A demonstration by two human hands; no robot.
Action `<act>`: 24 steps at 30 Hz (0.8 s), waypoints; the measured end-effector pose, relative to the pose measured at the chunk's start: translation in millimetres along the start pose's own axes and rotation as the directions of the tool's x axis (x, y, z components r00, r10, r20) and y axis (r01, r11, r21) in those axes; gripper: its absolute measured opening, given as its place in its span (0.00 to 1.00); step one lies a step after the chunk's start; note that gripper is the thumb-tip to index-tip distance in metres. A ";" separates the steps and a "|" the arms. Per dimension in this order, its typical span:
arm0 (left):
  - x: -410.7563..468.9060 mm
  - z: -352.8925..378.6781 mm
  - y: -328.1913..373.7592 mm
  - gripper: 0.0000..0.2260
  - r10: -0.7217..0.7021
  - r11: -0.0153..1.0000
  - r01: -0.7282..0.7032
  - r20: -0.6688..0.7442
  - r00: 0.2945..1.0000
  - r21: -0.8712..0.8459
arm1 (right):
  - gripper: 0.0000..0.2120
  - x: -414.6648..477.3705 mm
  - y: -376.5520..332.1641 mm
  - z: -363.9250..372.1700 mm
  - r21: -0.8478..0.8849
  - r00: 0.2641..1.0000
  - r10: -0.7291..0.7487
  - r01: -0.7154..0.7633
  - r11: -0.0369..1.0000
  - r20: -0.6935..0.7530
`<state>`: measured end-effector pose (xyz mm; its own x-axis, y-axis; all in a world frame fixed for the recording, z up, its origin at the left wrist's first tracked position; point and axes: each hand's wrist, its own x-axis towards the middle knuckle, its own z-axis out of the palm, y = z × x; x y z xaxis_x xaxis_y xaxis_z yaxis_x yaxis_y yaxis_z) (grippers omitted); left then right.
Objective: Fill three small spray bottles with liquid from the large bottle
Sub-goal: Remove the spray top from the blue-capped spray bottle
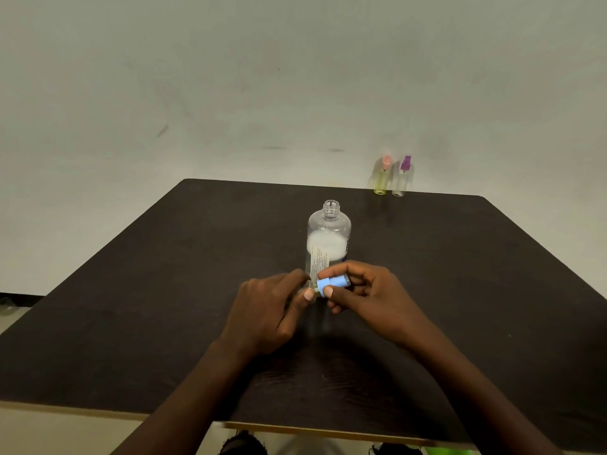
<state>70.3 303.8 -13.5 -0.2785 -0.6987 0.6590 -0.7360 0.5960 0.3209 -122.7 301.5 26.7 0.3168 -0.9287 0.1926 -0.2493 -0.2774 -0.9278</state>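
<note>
The large clear bottle stands uncapped at the table's middle, with white foam on its liquid. Just in front of it, both hands hold a small spray bottle lying sideways. My left hand grips its clear body, mostly hidden by the fingers. My right hand pinches its blue spray cap between thumb and fingers. At the far right edge stand two more small spray bottles: one with a pink top holding yellowish liquid, and one with a purple top that looks clear.
The dark wooden table has a pale front edge close to me and a plain wall behind it. Something green shows on the floor under the front edge.
</note>
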 end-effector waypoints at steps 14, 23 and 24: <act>-1.5 -2.2 -1.6 0.14 -0.021 1.000 0.020 -0.014 1.000 -0.020 | 0.10 -17.3 3.2 -46.4 0.176 0.990 0.092 -0.071 0.982 -0.110; -0.4 -1.0 -4.3 0.13 -0.081 0.996 0.079 -0.051 0.995 -0.036 | 0.07 -22.4 28.6 -84.6 0.215 0.879 0.153 -0.059 0.975 -0.452; -0.1 0.3 -5.3 0.13 -0.094 0.995 0.092 -0.058 0.994 -0.044 | 0.07 -19.4 36.8 -85.9 0.092 0.830 0.128 -0.092 0.991 -0.543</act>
<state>74.0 300.6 -15.4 -0.1719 -0.7276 0.6641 -0.7307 0.5463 0.4094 -216.6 288.2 16.3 -0.2659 -0.9397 0.2150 -0.1921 -0.1668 -0.9671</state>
